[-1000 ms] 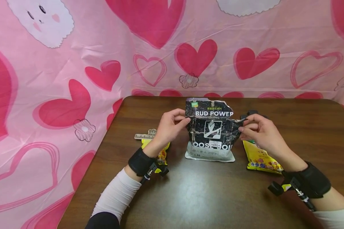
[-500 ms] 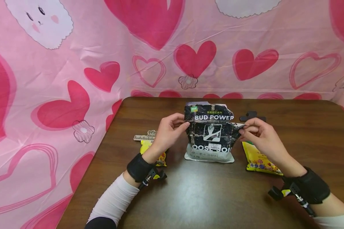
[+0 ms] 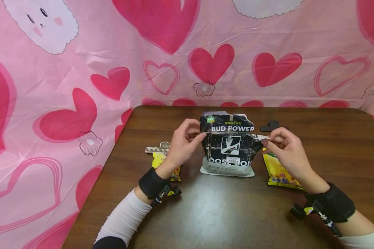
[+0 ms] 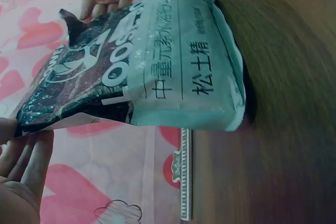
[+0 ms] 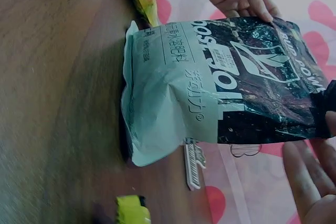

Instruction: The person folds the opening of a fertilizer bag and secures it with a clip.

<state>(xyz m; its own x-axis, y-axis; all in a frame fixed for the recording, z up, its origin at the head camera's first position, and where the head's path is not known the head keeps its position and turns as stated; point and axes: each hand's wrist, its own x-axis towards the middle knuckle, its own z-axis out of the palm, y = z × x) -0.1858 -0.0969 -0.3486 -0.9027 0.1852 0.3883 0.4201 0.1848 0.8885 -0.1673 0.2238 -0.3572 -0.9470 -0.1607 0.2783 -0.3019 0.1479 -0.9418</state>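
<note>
A black and pale-grey soil bag [image 3: 230,147] stands upright on the table in the head view, its top right edge ragged and torn. My left hand [image 3: 184,142] pinches the bag's left edge between thumb and fingers, near the upper printing. On the other side, my right hand [image 3: 285,147] pinches the torn flap and holds it out to the right. The left wrist view shows the pale lower part of the bag [image 4: 173,66] resting at the table. From the right wrist, the bag [image 5: 178,93] looks creased; its inside is hidden.
Yellow packets lie on both sides: one [image 3: 282,173] beneath the right hand, another [image 3: 157,159] partly behind the left wrist. Beyond the left packet is a ruler [image 3: 152,150] with piano-key markings. A black object [image 3: 272,126] lies behind the right hand. Pink heart-print cloth hangs behind the table [image 3: 212,207].
The bag's top has dropped slightly in view. My right hand has shifted a little right, drawing the torn flap outward so its pale inner side shows. My left hand keeps its hold.
</note>
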